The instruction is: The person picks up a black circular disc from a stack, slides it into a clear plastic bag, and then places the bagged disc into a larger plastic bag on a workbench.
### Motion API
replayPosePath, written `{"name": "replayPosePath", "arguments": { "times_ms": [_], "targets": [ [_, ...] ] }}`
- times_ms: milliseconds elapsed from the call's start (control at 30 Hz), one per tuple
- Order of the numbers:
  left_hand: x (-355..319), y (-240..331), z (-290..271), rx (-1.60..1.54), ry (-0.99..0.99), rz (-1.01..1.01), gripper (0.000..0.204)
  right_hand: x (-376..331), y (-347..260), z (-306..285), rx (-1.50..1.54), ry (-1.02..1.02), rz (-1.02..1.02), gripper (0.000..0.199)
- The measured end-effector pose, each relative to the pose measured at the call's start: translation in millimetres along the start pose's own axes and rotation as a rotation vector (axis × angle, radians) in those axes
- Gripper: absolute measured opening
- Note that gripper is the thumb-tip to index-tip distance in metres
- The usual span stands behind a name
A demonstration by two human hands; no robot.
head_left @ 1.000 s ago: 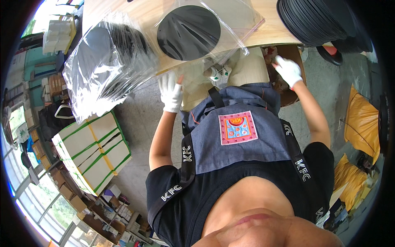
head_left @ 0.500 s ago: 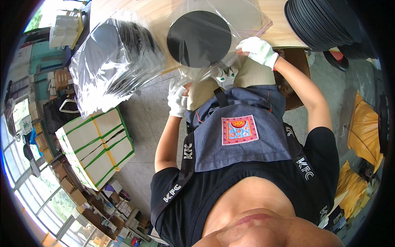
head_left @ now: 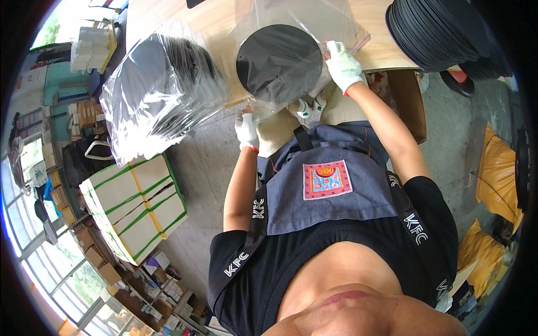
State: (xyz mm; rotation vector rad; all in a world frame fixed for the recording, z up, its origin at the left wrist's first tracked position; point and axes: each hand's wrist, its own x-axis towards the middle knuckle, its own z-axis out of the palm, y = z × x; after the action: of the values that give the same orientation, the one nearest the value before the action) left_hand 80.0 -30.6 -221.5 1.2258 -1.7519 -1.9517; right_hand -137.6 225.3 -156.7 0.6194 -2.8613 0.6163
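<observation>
A thin black disc [head_left: 279, 63] lies inside a clear plastic bag [head_left: 328, 17], which reaches over the table's near edge toward me. My left hand [head_left: 246, 133], in a white glove with bare fingertips, pinches the bag's near left corner. My right hand [head_left: 343, 66], gloved the same way, is closed on the bag at the disc's right side, beside a strip with a reddish line. To the left, a pile of black discs in clear bags [head_left: 159, 84] leans over the table edge.
A tall stack of bare black discs [head_left: 428, 33] stands at the table's right. Below the wooden table [head_left: 381, 56] is an open cardboard box [head_left: 408, 106]. A white box with green and yellow straps [head_left: 137, 207] sits on the floor to the left; yellow sacks [head_left: 496, 179] lie right.
My right hand has moved up and left onto the bag beside the disc. Bag and disc have shifted slightly right and nearer me, and my left hand is a little lower.
</observation>
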Motion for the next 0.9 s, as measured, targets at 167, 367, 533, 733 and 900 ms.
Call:
{"name": "replayPosePath", "arguments": {
  "times_ms": [167, 367, 533, 733, 900],
  "targets": [
    [12.3, -24.9, -11.2, 0.3, -0.258, 0.324, 0.023, -17.5, -31.4, -25.5, 0.154, -0.156, -0.535, 0.032],
    [-39.1, 124.9, 58.1, -0.232, -0.361, 0.135, 0.015, -9.4, 5.4, -33.5, 0.076, -0.079, -0.176, 0.037],
    [-40.3, 224.9, 63.5, -0.483, -0.52, 0.28, 0.009, -0.2, -8.2, -62.9, 0.561, -0.497, 0.241, 0.045],
    [-76.0, 284.4, -49.8, -0.465, -0.278, 0.745, 0.032, 27.8, -146.8, -80.9, 1.779, -0.71, 0.4, 0.031],
    [-58.9, 334.7, -206.5, -0.307, 0.049, 0.659, 0.027, 86.6, -264.7, -87.5, 1.461, -0.65, -0.088, 0.024]
  ]
}}
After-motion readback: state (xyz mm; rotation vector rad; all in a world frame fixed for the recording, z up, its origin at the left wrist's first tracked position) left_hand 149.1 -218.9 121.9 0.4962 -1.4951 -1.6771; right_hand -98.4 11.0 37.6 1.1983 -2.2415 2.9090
